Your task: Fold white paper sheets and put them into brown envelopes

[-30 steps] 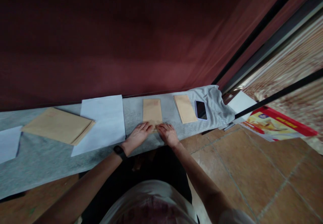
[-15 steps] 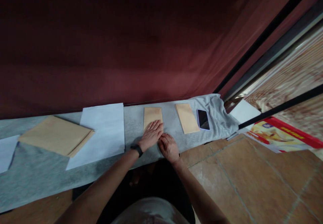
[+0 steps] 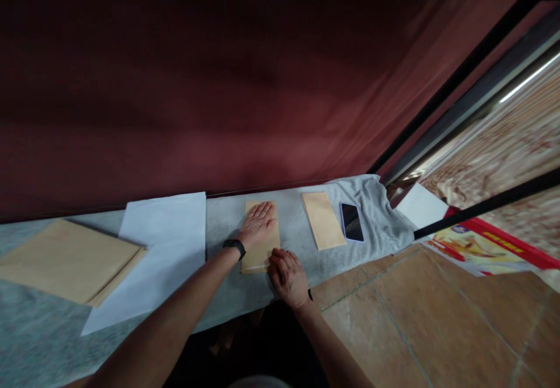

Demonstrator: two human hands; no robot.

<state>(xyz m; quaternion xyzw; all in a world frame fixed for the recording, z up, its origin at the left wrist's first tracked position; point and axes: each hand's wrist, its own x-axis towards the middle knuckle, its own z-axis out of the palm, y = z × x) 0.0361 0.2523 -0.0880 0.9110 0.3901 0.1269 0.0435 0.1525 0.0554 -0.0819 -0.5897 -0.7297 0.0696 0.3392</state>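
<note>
A tan paper envelope lies on the grey cloth in front of me. My left hand, with a black band at the wrist, rests flat on its upper part, fingers stretched out. My right hand is at the envelope's lower right edge, its fingers curled together; whether they pinch the edge is hidden. To the right lies another tan envelope, untouched. Further left, a stack of larger tan envelopes overlaps a white sheet.
A phone lies right of the second envelope. Beyond the cloth's right end are a black metal bar, a white board and a red and yellow box on the tiled floor. A dark red curtain hangs behind.
My left hand has moved up the envelope and away from my right hand, uncovering its lower part. The view has shifted, so the surface sits lower.
</note>
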